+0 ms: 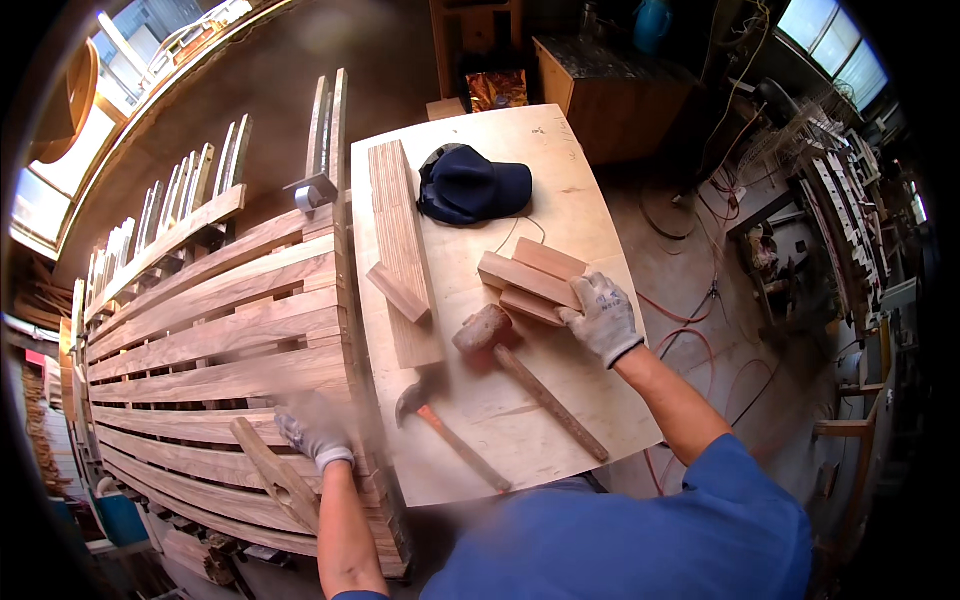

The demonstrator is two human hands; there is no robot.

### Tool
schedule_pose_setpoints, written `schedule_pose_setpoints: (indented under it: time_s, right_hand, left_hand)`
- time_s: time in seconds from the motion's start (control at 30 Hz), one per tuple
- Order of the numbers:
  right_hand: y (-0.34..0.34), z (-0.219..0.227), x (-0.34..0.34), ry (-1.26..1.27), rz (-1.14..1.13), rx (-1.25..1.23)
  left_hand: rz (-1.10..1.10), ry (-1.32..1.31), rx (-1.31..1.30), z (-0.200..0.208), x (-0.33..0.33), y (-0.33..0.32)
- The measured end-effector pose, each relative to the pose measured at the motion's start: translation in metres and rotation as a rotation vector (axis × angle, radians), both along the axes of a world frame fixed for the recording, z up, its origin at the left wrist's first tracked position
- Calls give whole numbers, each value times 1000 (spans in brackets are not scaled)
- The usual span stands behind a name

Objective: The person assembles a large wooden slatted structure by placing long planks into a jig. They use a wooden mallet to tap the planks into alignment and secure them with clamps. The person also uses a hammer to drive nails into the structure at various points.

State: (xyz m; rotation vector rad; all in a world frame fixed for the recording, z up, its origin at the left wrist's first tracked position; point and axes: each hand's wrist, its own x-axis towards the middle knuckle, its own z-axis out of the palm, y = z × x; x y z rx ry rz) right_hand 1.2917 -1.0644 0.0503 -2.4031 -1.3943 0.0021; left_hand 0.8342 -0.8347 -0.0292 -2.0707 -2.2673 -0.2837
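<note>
My right hand [607,318], in a pale work glove, closes on the near end of a wooden block [528,280]. That block lies in a small group with another block [549,258] behind it and a third [531,306] in front. My left hand [316,432], also gloved and partly blurred, is over the wooden slats [215,345] with its fingers stretched out. Beside it, a wooden piece with a hole [272,474] lies aslant on the slats. A mallet [484,338] with a dark handle and a claw hammer [440,428] with an orange-marked handle rest on the plywood board [600,420].
A dark blue cap [475,186], a long laminated beam [396,230] and a short block [399,292] lie on the board. A metal-topped clamp bar [325,150] stands beyond the slats. Hoses [690,330] cross the floor at right, near a metal rack [840,215].
</note>
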Motion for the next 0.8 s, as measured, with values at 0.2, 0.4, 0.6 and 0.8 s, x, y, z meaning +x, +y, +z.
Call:
schedule_pose_setpoints:
  time_s: [0.2,0.4,0.6,0.8]
  right_hand:
    - [3,6,6,-17,27,60]
    - [32,19,57,433,-168,-130]
    - [61,23,71,659,-209,-317]
    - [61,16,71,283,-18,-239]
  left_hand:
    - [-1,10,13,-10,-9,2]
    - [20,22,-35,-2,0,-1]
    - [79,137,-259,21,17,2]
    - [17,-41,-47,14,10,-8]
